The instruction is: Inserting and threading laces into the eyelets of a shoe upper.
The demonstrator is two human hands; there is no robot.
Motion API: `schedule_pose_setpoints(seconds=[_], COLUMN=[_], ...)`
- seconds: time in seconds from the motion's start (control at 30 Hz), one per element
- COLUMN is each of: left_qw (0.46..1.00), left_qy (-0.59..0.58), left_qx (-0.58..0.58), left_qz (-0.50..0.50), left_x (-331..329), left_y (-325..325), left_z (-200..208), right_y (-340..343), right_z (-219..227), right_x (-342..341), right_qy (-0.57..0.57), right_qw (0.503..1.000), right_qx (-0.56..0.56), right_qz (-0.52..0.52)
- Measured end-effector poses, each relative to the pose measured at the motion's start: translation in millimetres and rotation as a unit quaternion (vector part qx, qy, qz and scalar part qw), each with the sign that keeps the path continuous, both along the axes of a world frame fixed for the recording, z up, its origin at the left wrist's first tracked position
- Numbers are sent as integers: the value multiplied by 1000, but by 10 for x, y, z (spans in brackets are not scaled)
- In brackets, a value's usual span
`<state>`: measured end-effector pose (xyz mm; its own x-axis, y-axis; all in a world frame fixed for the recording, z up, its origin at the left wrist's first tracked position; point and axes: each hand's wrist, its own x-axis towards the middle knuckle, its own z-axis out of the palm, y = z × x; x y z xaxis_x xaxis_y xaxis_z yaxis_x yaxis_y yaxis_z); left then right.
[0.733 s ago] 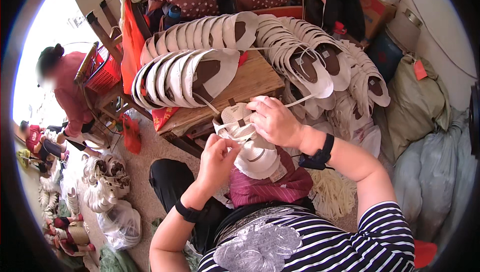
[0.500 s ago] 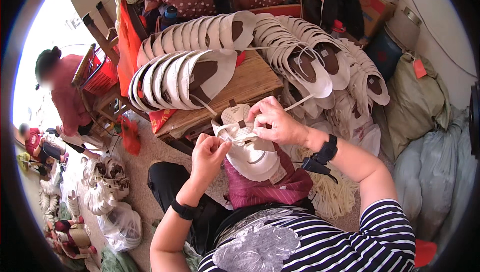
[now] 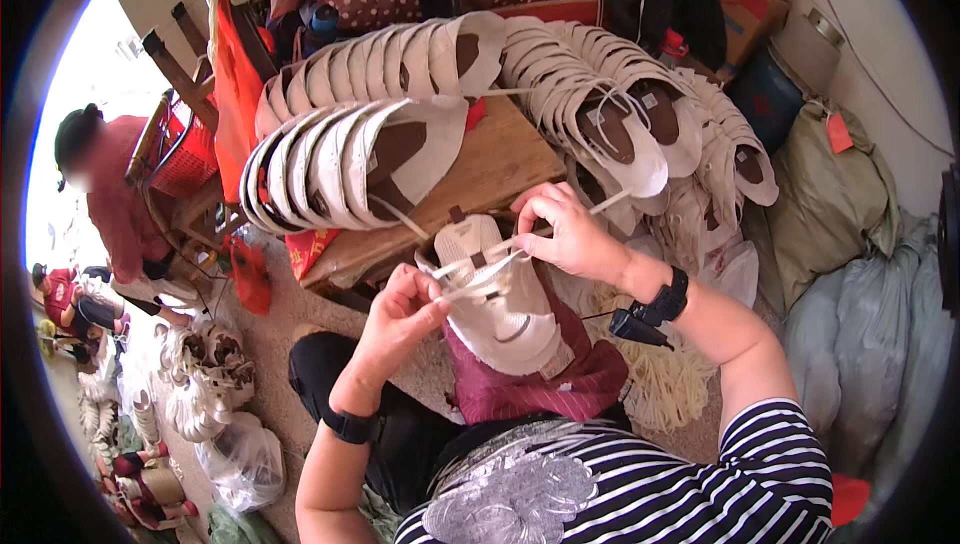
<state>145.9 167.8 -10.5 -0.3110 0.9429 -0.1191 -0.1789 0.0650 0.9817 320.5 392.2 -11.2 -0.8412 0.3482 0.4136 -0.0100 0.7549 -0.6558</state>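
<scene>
A white shoe upper with a light mesh tongue rests over my lap on a maroon cloth. Across its opening runs a flat white lace, stretched between my hands. My left hand, at the upper's left edge, pinches the lace between thumb and fingers. On the opposite side, my right hand pinches it too, slightly higher and farther from me. Lace ends stick out past both hands toward the bench. The fingertips partly cover the upper's eyelet edges.
On a wooden bench ahead, nested white shoe uppers lie in rows. More rows of uppers hang at the right. Loose laces pile beside my right leg. Sacks stand at far right; a person sits at left.
My hands have moved a little apart, drawing the lace out between them, and its strands now show above the upper. The view has shifted slightly.
</scene>
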Motion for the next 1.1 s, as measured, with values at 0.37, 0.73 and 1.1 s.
schedule_pose_setpoints(seconds=[0.37, 0.73, 1.1], left_qw=[975, 854, 984], left_qy=[118, 491, 117], left_qx=[14, 14, -95], left_qz=[190, 174, 96], left_x=[235, 181, 101], left_y=[141, 271, 64], left_z=[-397, -12, 156], right_y=[-129, -86, -298], right_z=[65, 354, 36], right_x=[-222, -81, -207], right_qy=[-90, -42, -90], right_qw=[990, 997, 960], right_qx=[99, 22, -264], right_qz=[48, -53, 10])
